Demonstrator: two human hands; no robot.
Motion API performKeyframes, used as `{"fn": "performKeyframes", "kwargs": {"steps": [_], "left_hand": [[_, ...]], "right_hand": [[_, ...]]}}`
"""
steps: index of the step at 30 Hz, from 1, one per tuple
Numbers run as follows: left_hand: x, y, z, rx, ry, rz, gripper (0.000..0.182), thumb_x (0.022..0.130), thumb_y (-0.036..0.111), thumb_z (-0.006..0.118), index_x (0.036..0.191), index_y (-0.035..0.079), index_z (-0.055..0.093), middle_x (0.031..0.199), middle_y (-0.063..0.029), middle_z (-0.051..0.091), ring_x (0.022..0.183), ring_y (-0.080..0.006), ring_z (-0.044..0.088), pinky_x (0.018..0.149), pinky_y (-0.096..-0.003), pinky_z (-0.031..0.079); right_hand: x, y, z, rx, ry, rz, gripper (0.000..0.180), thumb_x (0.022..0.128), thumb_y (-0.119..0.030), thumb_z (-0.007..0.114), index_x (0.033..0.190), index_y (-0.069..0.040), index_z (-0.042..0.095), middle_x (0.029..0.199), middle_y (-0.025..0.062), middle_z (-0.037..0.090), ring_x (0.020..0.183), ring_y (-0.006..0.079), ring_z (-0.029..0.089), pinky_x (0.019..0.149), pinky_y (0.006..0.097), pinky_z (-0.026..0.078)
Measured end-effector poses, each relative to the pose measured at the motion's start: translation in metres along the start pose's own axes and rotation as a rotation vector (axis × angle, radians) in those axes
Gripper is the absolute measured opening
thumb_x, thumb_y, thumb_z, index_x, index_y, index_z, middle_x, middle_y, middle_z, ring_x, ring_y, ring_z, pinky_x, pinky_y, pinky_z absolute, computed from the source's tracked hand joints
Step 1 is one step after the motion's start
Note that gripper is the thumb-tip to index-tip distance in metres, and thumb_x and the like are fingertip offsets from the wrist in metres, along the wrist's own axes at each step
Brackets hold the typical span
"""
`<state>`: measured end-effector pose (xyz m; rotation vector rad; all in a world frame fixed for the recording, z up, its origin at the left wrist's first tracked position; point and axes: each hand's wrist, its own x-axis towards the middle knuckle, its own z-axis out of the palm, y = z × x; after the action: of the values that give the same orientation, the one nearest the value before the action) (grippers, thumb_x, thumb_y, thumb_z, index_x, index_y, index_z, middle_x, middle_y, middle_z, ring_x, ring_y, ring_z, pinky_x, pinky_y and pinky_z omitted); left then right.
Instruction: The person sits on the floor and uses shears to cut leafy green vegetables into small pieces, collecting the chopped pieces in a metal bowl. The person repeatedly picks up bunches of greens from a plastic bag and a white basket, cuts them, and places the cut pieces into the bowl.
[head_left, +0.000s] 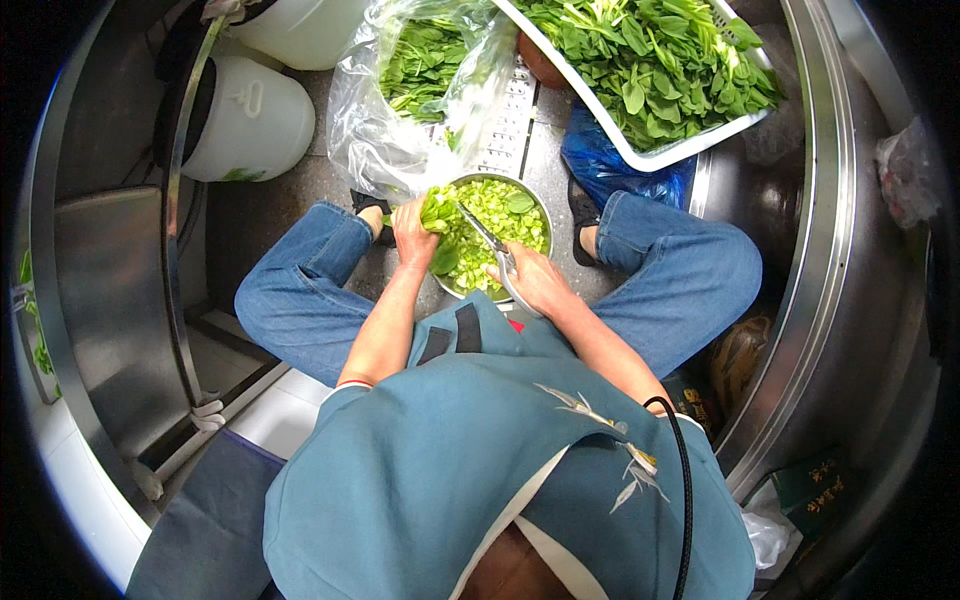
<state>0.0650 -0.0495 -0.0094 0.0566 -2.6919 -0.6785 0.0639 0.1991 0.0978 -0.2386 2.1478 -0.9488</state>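
My left hand (414, 232) is closed around a bunch of leafy green stalks (438, 208), its cut ends pointing right. In my right hand (534, 276) is a pair of grey-handled scissors (487, 236), the blades reaching up beside the bunch. Whether the blades are apart is hard to make out. Beneath both hands a round metal bowl (550, 225) stands on the floor between my feet. Chopped pale-green stem pieces (495, 202) fill much of it, with a few whole leaves among them.
A clear plastic bag (356, 127) of leafy greens lies beyond the bowl. At upper right a white plastic basket (637, 159) heaped with greens (645, 67) rests above a blue plastic bag (592, 157). White buckets (262, 112) stand at left; a metal cabinet edge (829, 187) bounds the right.
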Motion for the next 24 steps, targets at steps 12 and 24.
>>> {"fn": "performKeyframes", "kwargs": {"steps": [12,24], "left_hand": [[0.000,0.003,0.004,-0.126,-0.001,-0.198,0.049,0.063,0.011,0.078,0.108,0.006,0.059,0.099,-0.0122,0.063,0.098,-0.0340,0.058,0.086,-0.0428,0.044],[0.000,0.012,0.002,-0.156,-0.025,-0.215,0.050,0.061,0.006,0.078,0.107,0.006,0.059,0.097,-0.0133,0.062,0.094,-0.0357,0.059,0.085,-0.0430,0.046]], "right_hand": [[0.000,-0.003,0.001,0.248,-0.054,0.004,0.054,0.089,-0.047,0.057,0.123,-0.004,0.054,0.102,0.0241,0.065,0.100,0.0353,0.063,0.085,0.0398,0.049],[0.007,0.008,0.014,0.347,0.003,-0.078,0.049,0.092,-0.047,0.054,0.114,-0.003,0.059,0.099,0.0204,0.065,0.096,0.0315,0.064,0.083,0.0378,0.049]]}}
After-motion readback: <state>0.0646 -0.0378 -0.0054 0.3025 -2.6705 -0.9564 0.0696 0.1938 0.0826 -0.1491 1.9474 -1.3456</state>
